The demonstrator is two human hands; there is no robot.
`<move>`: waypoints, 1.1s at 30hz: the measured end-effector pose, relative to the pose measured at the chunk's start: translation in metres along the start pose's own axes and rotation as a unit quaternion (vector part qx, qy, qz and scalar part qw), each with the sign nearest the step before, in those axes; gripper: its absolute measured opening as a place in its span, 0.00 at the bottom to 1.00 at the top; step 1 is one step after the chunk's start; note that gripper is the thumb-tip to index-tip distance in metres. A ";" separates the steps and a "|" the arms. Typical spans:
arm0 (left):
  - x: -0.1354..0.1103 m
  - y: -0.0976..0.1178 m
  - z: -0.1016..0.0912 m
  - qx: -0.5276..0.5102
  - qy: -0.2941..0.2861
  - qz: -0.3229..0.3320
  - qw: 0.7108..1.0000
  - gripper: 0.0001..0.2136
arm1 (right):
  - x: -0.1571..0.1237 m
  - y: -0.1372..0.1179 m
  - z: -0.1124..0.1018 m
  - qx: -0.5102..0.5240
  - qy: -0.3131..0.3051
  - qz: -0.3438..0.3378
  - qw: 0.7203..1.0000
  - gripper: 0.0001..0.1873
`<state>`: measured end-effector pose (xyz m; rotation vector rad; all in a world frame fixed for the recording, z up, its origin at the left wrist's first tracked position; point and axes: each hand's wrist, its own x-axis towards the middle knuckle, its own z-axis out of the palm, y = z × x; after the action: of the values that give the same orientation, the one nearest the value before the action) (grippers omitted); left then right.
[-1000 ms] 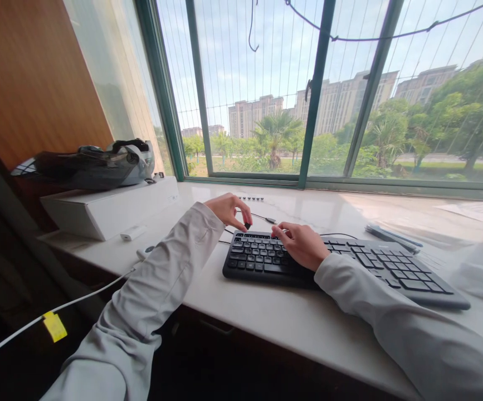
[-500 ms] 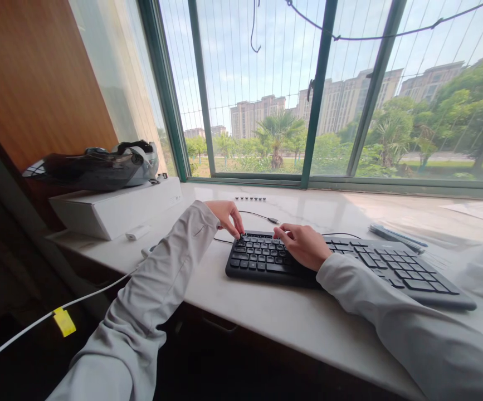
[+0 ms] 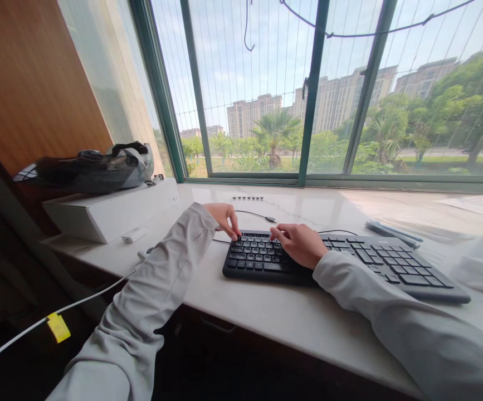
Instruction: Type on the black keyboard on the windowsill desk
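A black keyboard [image 3: 285, 267] lies at a slant on the white marble-look sill. My left hand [image 3: 224, 218] is at its upper left corner, thumb and fingertips pinched together right over the corner key. Whatever lies between those fingertips is too small to make out. Over the keyboard's middle is my right hand [image 3: 302, 244], curled, with thumb and forefinger close together near the top row; I cannot tell what they hold, if anything. Its palm and wrist cover part of the keys. Behind the keyboard, several small dark pieces [image 3: 247, 198], like keycaps, stand in a row.
A cable with a plug [image 3: 270, 219] lies behind the keyboard. Thin dark sticks [image 3: 394, 234] rest at the back right. To the left, a white box [image 3: 111, 209] carries a dark plastic-wrapped bundle [image 3: 94, 167]. A white cord with a yellow tag [image 3: 59, 327] hangs past the sill's edge.
The whole view has shifted slightly, so everything sits a little further left. Both hands keep nearly the same places on the keyboard, the left fingertips still at its corner.
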<state>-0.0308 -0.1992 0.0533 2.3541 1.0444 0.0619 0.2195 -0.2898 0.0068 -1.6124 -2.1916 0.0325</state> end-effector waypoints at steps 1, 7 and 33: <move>0.000 0.001 0.000 0.012 -0.004 -0.006 1.000 0.21 | -0.001 -0.001 0.000 -0.012 0.001 -0.001 1.000 0.26; -0.001 0.015 0.002 0.100 0.018 -0.024 0.995 0.17 | -0.006 -0.011 -0.001 -0.082 0.001 -0.028 0.996 0.26; -0.005 0.015 0.002 0.043 -0.009 -0.045 0.998 0.20 | -0.011 -0.019 0.000 -0.105 -0.019 -0.115 0.988 0.22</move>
<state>-0.0233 -0.2115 0.0603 2.3753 1.1641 -0.0378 0.2054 -0.3060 0.0086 -1.4603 -2.4673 -0.2448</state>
